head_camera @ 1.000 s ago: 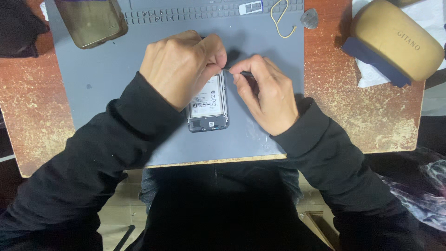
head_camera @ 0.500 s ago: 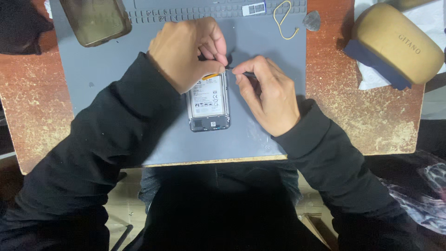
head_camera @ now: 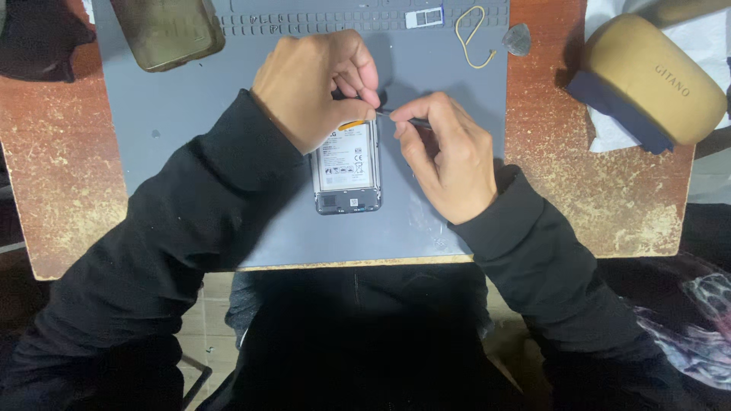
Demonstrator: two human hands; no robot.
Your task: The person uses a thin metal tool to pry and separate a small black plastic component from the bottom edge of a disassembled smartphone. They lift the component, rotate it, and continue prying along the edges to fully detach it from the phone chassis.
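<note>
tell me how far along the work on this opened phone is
Done: the phone lies face down on the grey mat with its back off and battery exposed. In hand: the left hand pinches at the phone's top edge while the right hand holds a thin tool there. Left: the battery sits in place.

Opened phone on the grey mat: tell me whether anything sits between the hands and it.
Nothing visible does. The left hand rests over the top edge of the opened phone, and the right hand holds a thin tool whose tip reaches that same edge. The grey mat around the phone is bare.
</note>
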